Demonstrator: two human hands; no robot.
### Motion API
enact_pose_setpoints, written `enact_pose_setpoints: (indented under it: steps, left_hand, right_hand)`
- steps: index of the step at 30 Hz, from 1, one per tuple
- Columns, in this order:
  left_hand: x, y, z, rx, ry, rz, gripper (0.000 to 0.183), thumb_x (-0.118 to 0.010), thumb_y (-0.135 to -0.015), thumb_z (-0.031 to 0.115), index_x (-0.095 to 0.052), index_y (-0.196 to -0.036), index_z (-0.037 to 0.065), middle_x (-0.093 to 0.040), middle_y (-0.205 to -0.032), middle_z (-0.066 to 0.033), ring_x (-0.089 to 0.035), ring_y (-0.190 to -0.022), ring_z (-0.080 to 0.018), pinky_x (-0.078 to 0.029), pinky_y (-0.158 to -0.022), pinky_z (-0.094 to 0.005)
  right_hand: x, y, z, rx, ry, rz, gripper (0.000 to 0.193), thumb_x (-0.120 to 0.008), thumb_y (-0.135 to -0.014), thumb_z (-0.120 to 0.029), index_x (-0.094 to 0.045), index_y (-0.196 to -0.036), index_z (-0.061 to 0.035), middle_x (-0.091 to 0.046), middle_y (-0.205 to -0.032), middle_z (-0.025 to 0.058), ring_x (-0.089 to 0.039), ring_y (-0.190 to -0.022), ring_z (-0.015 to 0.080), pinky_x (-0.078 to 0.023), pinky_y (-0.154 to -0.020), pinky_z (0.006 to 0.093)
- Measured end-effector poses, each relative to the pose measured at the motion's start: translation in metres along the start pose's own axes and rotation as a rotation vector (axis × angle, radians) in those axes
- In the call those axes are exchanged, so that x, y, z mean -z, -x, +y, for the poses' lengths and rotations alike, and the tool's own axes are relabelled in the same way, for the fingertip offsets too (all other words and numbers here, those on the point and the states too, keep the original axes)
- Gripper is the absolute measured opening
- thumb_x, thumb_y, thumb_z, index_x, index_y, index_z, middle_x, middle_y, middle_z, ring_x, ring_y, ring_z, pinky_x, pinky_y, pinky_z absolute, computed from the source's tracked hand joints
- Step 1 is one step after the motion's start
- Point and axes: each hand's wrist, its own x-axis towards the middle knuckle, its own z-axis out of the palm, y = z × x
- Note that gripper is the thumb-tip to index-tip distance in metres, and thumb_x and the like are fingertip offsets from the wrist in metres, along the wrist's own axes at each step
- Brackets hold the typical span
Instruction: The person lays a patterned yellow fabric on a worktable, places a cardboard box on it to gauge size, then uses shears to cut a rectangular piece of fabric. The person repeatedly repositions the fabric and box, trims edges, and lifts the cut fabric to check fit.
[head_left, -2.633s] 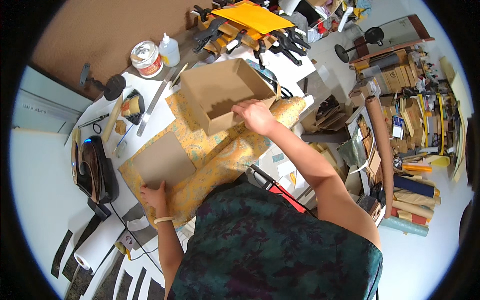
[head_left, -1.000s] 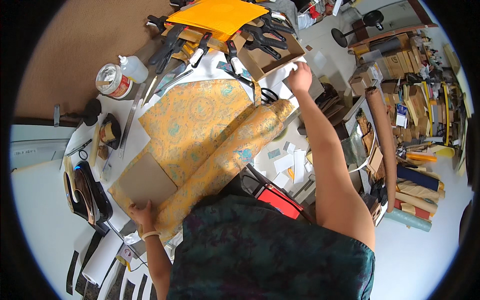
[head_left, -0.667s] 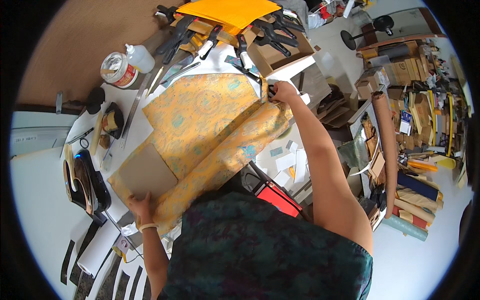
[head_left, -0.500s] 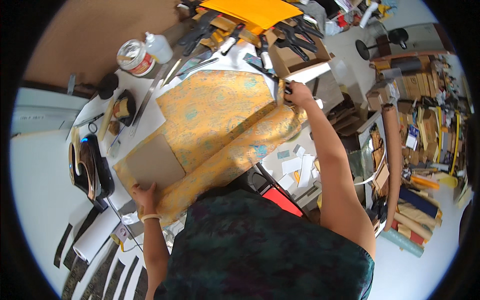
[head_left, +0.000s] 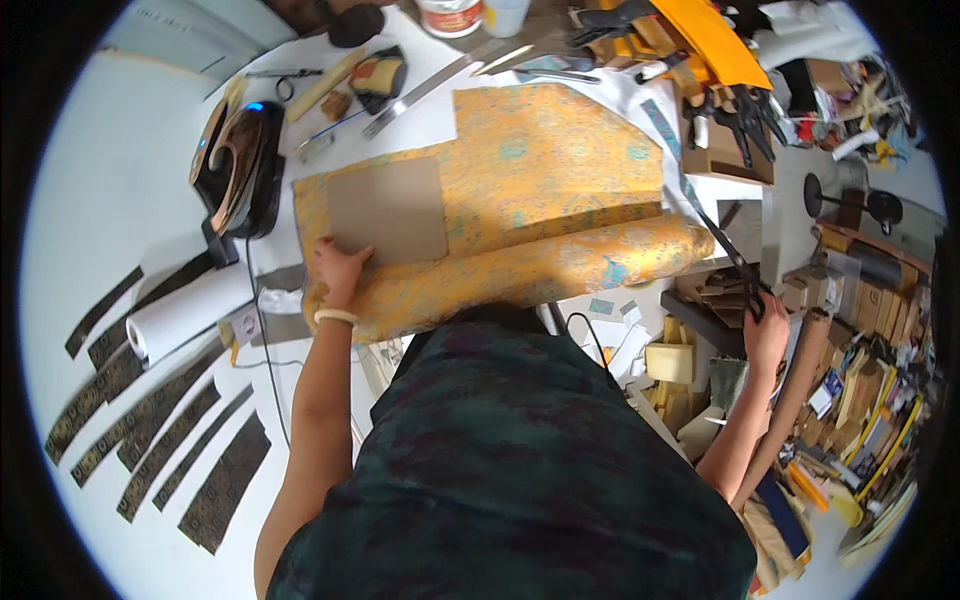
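A yellow patterned fabric (head_left: 560, 150) with blue-green motifs is spread over the table, its near side rolled into a thick roll (head_left: 540, 262). A grey-brown rectangular board (head_left: 390, 210) lies flat on its left part. At the board's near left corner rests my left hand (head_left: 342, 272), thumb and fingers spread over board and fabric. Off to the right, my right hand (head_left: 765, 335) is closed around the handles of large dark scissors (head_left: 738, 262). Their long blades point back toward the fabric's right edge, beside the roll's end.
A black clothes iron (head_left: 245, 170) stands at the left. Beyond the fabric lie a metal ruler (head_left: 420, 92) and a small pair of scissors (head_left: 285, 85). A cardboard box (head_left: 728, 160) with clamps sits at the far right. A long brown roll (head_left: 785, 400) leans near my right forearm.
My right hand with the scissors has swung outward and nearer, away from the fabric's right edge. My left hand stays at the board's corner. The whole view has turned.
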Motion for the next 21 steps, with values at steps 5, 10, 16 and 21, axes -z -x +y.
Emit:
enact_pose_setpoints:
  steps: [5,10,16,21]
  left_hand:
    - [-0.027,-0.033,-0.074,0.210,0.664,-0.261,0.044,-0.080,-0.085,0.035,-0.062,-0.112,0.005,-0.066,-0.105,-0.0099,-0.063,-0.105,-0.0289,-0.050,-0.089,-0.0438]
    - [0.015,-0.075,-0.096,0.466,1.293,-0.336,0.026,-0.061,-0.103,0.021,-0.056,-0.123,0.005,-0.065,-0.115,-0.0073,-0.064,-0.101,-0.0232,-0.055,-0.090,-0.0455]
    - [0.075,-0.075,-0.053,0.441,1.431,-0.363,0.020,-0.057,-0.105,0.018,-0.056,-0.122,0.007,-0.065,-0.118,-0.0060,-0.062,-0.107,-0.0236,-0.052,-0.095,-0.0476]
    - [0.039,-0.018,-0.061,0.421,1.298,-0.327,0.029,-0.056,-0.105,0.014,-0.056,-0.132,0.004,-0.064,-0.126,-0.0076,-0.058,-0.116,-0.0203,-0.046,-0.102,-0.0394]
  right_hand:
    - [0.003,0.012,-0.066,0.190,-0.469,-0.015,0.048,-0.065,-0.081,0.007,-0.057,-0.127,-0.0015,-0.066,-0.114,0.0198,-0.067,-0.108,0.0348,-0.054,-0.092,0.0421]
    - [-0.050,-0.014,-0.248,0.223,-1.264,-0.184,0.045,-0.068,-0.087,0.008,-0.050,-0.127,-0.0030,-0.065,-0.099,0.0104,-0.065,-0.094,0.0171,-0.054,-0.083,0.0315]
    - [-0.096,-0.047,-0.447,0.197,-1.465,-0.464,0.060,-0.090,-0.076,-0.047,-0.049,-0.094,-0.0061,-0.052,-0.078,0.0003,-0.050,-0.072,0.0113,-0.046,-0.064,0.0291]
    - [-0.148,-0.023,-0.481,0.163,-1.211,-0.530,0.060,-0.088,-0.078,-0.045,-0.053,-0.101,-0.0027,-0.060,-0.081,0.0043,-0.057,-0.075,0.0150,-0.050,-0.070,0.0315]
